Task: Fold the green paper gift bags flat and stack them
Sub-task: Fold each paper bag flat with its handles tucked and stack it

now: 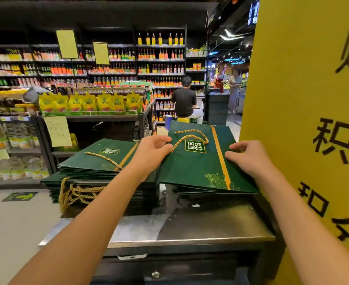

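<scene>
- Fingers [159, 138], both hands: curled, pinching opposite edges of bag [198, 167], likely squaring it.
- Stack [95, 163]: flattened bags, counter's [190, 229] left.
- Left hand [152, 153]: at left edge, by rope handles [190, 137].
- Bag: dark green, gold stripe, lying flat on right pile [210, 191].
- Right hand [249, 158]: at right edge.

Two hands [152, 153] [249, 157] — two bag stacks [95, 163] [194, 169]

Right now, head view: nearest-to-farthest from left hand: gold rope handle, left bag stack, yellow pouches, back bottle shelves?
1. gold rope handle, beside left hand fingertips
2. left bag stack, left of its wrist
3. yellow pouches, display behind
4. back bottle shelves, far wall
</scene>
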The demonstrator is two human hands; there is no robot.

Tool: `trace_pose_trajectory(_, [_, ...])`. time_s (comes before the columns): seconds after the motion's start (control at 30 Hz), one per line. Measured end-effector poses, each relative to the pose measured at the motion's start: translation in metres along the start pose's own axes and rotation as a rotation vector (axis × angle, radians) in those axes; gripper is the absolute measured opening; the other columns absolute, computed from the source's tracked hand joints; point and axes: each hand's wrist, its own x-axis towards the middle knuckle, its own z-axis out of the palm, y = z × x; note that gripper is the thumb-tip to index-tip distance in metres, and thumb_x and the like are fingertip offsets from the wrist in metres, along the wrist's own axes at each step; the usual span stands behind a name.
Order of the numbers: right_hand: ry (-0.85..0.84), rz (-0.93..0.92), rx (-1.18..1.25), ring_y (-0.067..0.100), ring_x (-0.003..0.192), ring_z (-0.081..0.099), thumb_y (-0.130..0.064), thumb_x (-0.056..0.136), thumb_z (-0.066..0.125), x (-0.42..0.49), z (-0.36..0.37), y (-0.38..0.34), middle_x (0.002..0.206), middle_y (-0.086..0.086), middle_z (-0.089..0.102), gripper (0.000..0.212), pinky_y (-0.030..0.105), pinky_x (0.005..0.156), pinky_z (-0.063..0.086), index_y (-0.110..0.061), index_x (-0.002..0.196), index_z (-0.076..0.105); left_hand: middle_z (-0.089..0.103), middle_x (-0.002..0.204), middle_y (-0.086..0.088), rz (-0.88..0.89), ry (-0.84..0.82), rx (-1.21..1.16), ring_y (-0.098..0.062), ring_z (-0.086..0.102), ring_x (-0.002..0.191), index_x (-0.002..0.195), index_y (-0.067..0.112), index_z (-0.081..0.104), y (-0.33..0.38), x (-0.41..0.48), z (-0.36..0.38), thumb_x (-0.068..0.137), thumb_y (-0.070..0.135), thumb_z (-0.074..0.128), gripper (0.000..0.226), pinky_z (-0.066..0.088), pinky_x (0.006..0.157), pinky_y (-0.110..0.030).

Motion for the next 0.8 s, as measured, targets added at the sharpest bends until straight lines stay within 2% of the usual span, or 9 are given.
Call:
trace_pose_trajectory(0.07, [0.025, -0.024, -0.101, 0.021, 0.096, 0.061, -0.015, 0.091, 0.071, 0.024, 0.004, 0.002, 0.116, 0.01, 0.068, 0.028, 0.032, 0.082, 0.049, -0.008, 0.119, 0.07, 0.069, 0.122, -0.006, -0.004, -0.014, 0.052, -0.006, 0.062, 0.081, 0.128, 0.01, 0.066, 0.002, 0.021, 0.012, 0.099, 0.016, 0.063, 0.03, 0.054, 0.067, -0.014])
trace_pose_trajectory(0.13, [0.029, -0.025, -0.203, 0.024, 0.105, 0.061, -0.016, 0.096, 0.065, 0.04, 0.007, 0.006, 0.124, 0.01, 0.067, 0.029, 0.032, 0.087, 0.047, -0.008, 0.124, 0.067, 0.068, 0.125, -0.007, -0.007, -0.037, 0.098, -0.015, 0.067, 0.096, 0.13, 0.007, 0.065, -0.001, 0.039, 0.023, 0.099, 0.017, 0.063, 0.032, 0.054, 0.084, -0.027])
trace_pose_trajectory(0.2, [-0.001, -0.026, -0.271, 0.025, 0.115, 0.06, -0.015, 0.099, 0.06, 0.051, 0.012, 0.013, 0.131, 0.01, 0.065, 0.031, 0.031, 0.09, 0.044, -0.008, 0.13, 0.064, 0.068, 0.127, -0.009, -0.014, -0.041, 0.127, -0.02, 0.064, 0.115, 0.13, 0.007, 0.066, -0.008, 0.056, 0.033, 0.099, 0.017, 0.063, 0.033, 0.049, 0.097, -0.03])
trace_pose_trajectory(0.33, [-0.063, -0.033, -0.336, 0.026, 0.117, 0.06, -0.015, 0.101, 0.055, 0.06, 0.024, 0.029, 0.131, 0.01, 0.065, 0.032, 0.033, 0.095, 0.046, -0.008, 0.132, 0.063, 0.067, 0.131, -0.007, -0.003, -0.094, 0.269, -0.021, 0.062, 0.12, 0.134, 0.011, 0.064, -0.021, 0.072, 0.046, 0.103, 0.019, 0.055, 0.033, 0.049, 0.102, -0.035])
trace_pose_trajectory(0.47, [-0.154, -0.01, -0.399, 0.027, 0.121, 0.058, -0.019, 0.102, 0.053, 0.061, 0.032, 0.044, 0.135, 0.01, 0.063, 0.034, 0.037, 0.099, 0.046, -0.009, 0.134, 0.06, 0.067, 0.13, -0.005, 0.044, -0.17, 0.434, -0.023, 0.062, 0.117, 0.13, 0.015, 0.065, -0.03, 0.081, 0.052, 0.107, 0.024, 0.046, 0.032, 0.047, 0.092, -0.031])
trace_pose_trajectory(0.57, [-0.188, -0.019, -0.407, 0.026, 0.129, 0.054, -0.024, 0.104, 0.05, 0.064, 0.035, 0.052, 0.143, 0.008, 0.057, 0.039, 0.036, 0.105, 0.043, -0.01, 0.14, 0.056, 0.071, 0.107, -0.016, 0.079, -0.148, 0.51, -0.031, 0.061, 0.09, 0.1, 0.012, 0.062, -0.034, 0.093, 0.055, 0.109, 0.026, 0.035, 0.031, 0.044, 0.072, -0.034])
trace_pose_trajectory(0.67, [-0.174, -0.036, -0.355, 0.026, 0.135, 0.049, -0.028, 0.105, 0.046, 0.07, 0.038, 0.056, 0.148, 0.008, 0.053, 0.043, 0.036, 0.108, 0.039, -0.01, 0.144, 0.052, 0.067, 0.089, -0.011, 0.124, -0.03, 0.627, -0.037, 0.061, 0.088, 0.094, 0.009, 0.061, -0.031, 0.104, 0.055, 0.107, 0.027, 0.033, 0.036, 0.048, 0.074, -0.04])
trace_pose_trajectory(0.73, [-0.192, -0.056, -0.343, 0.026, 0.139, 0.045, -0.034, 0.107, 0.044, 0.073, 0.042, 0.055, 0.152, 0.007, 0.049, 0.047, 0.035, 0.111, 0.037, -0.011, 0.148, 0.048, 0.07, 0.112, -0.01, 0.171, -0.014, 0.623, -0.037, 0.062, 0.107, 0.114, 0.013, 0.067, -0.025, 0.112, 0.057, 0.107, 0.028, 0.035, 0.036, 0.051, 0.088, -0.044])
trace_pose_trajectory(0.8, [-0.222, -0.076, -0.322, 0.026, 0.14, 0.043, -0.04, 0.107, 0.042, 0.078, 0.047, 0.054, 0.154, 0.006, 0.047, 0.051, 0.036, 0.111, 0.036, -0.013, 0.149, 0.046, 0.059, 0.142, -0.01, 0.225, -0.056, 0.609, -0.033, 0.052, 0.131, 0.141, 0.015, 0.056, -0.015, 0.119, 0.062, 0.108, 0.034, 0.035, 0.044, 0.044, 0.106, -0.046])
